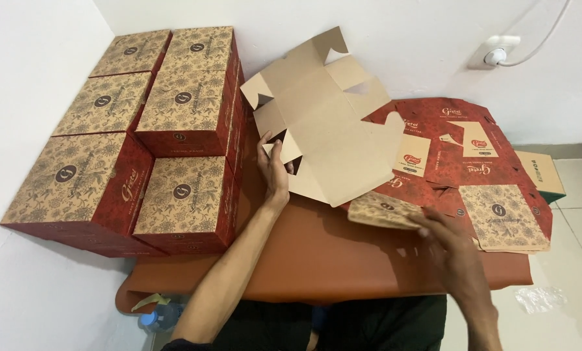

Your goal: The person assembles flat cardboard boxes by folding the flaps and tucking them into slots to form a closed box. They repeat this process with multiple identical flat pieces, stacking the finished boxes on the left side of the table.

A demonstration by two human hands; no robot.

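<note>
An unfolded cardboard box blank (327,123) is tilted up over the brown table (317,260), its plain brown inside facing me. My left hand (273,170) grips its lower left edge, thumb over a flap. My right hand (450,244) reaches toward the blank's lower patterned flap (385,209); the hand is blurred and its fingers are spread, touching or just short of that flap. A stack of flat red patterned blanks (479,175) lies on the table behind and right of my right hand.
Several assembled red and tan patterned boxes (148,136) are stacked against the left wall and corner. A wall socket with a cable (496,52) is at upper right. A small box (543,174) lies on the floor at right; a bottle (158,317) stands under the table.
</note>
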